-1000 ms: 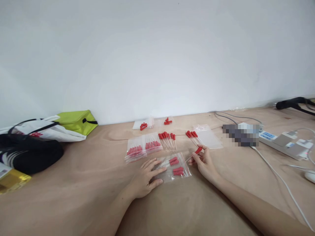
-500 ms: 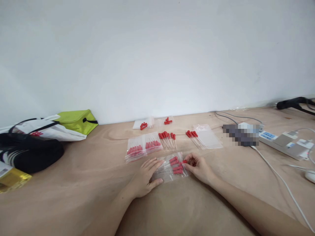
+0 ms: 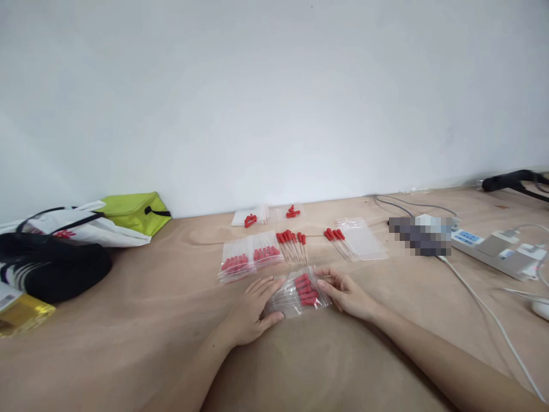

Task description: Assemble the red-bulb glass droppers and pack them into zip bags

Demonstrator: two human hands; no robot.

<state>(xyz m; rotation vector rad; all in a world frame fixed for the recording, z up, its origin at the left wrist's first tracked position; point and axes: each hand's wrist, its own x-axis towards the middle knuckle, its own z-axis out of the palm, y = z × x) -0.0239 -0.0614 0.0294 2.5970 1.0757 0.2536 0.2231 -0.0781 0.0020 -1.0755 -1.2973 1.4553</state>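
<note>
A clear zip-lock bag [image 3: 288, 298] lies on the table before me, with several red-bulbed droppers [image 3: 306, 290] inside, their thin stems pointing left. My left hand [image 3: 257, 309] rests with spread fingers on the bag's left end. At the opposite end, my right hand [image 3: 345, 293] has its thumb and fingers closed on the bag's zip edge, beside the red bulbs. Just beyond, two filled bags [image 3: 238, 264] of droppers overlap. Loose red-bulbed droppers [image 3: 291, 240] lie behind the bag in my hands, and a smaller bunch [image 3: 337, 236] rests farther right.
Flat bags [image 3: 364, 240] lie right of the smaller bunch. Loose red bulbs [image 3: 250, 220] sit on bags near the wall. A power strip [image 3: 489, 252] with cables stands at right. At left are a black cap [image 3: 64, 269], a white bag [image 3: 120, 229] and a green bag [image 3: 132, 209].
The red bulb between my right fingers has gone into the bag alongside the others. My right fingers have shifted onto the bag's edge. My left hand has stayed in place.
</note>
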